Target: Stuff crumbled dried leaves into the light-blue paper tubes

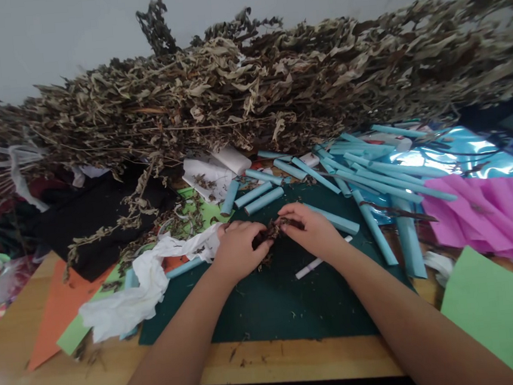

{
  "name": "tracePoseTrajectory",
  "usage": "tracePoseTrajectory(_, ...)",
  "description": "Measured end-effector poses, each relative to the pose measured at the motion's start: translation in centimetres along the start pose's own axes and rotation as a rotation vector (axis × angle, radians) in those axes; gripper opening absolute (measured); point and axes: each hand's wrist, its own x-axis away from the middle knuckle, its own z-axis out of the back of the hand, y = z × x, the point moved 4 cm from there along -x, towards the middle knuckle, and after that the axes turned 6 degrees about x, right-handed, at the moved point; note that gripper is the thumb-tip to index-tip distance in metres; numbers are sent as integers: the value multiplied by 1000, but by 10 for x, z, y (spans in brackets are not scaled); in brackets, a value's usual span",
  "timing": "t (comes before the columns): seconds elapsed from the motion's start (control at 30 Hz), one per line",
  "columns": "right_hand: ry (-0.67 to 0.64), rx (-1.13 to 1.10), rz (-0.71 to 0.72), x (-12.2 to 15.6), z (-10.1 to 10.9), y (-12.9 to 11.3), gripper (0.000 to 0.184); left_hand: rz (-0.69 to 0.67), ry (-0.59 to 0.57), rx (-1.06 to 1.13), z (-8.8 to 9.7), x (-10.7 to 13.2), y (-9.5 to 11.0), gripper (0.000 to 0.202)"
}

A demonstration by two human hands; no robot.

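Note:
Between my two hands is a small clump of dried leaves (276, 229), above a dark green mat (289, 309). My left hand (240, 249) curls its fingers around the clump's left side. On the other side, my right hand (308, 228) pinches the leaves between thumb and fingers. A thin white stick (311, 267) lies on the mat under my right wrist. Crumpled white tissue (145, 286) reaches up to my left hand. Short rolled blue paper tubes (264, 201) lie just beyond my hands.
A long heap of dried leafy stalks (247, 91) lines the back along the wall. Many long blue paper tubes (381, 175) pile up at the right, beside pink crepe paper (483, 217) and green paper (504, 308). Orange paper (65, 317) and black cloth (93, 225) lie left.

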Motion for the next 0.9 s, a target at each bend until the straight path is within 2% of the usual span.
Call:
tracePoseTrajectory(0.07, -16, -54, -2, 1, -1, -1, 16, -17, 1, -17, 0, 1, 2, 27)
tracePoseTrajectory(0.2, -37, -117, 8, 4, -2, -10, 13, 7, 119, 65, 6, 3, 3, 42)
tracePoseTrajectory(0.37, -20, -138, 51, 6, 0, -23, 12, -126, 220, 162, 11, 5, 9, 18)
tracePoseTrajectory(0.5, -23, -161, 37, 6, -2, -25, 12, -186, 261, 187, 11, 5, 11, 10)
tracePoseTrajectory(0.6, -47, -175, 14, 7, -4, -26, 14, -193, 275, 148, 10, 5, 10, 7)
tracePoseTrajectory(0.8, -3, -120, -25, 11, -6, -31, 15, -282, 268, 109, 8, 5, 12, 2)
tracePoseTrajectory(0.9, 40, -157, -59, 11, -5, -28, 12, -188, 227, 120, 6, 3, 9, 19)
